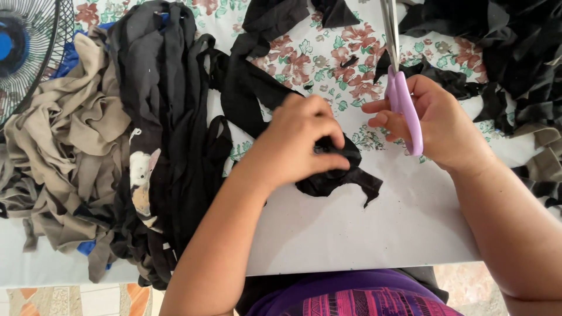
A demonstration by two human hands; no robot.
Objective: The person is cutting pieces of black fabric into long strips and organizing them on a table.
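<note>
— What do the hands hold at the table?

— The left hand point(301, 140) is bunched closed on a crumpled black fabric scrap point(339, 172); the right hand point(436, 120) grips lilac-handled metal scissors point(404, 99), blades pointing away.

— And room at the edges?

— Bare white board point(374, 228) lies open toward the near edge. Black strips point(170, 134) and beige strips point(70, 146) crowd the left; more black cloth point(515, 52) fills the right over the floral tablecloth point(328, 58).
</note>
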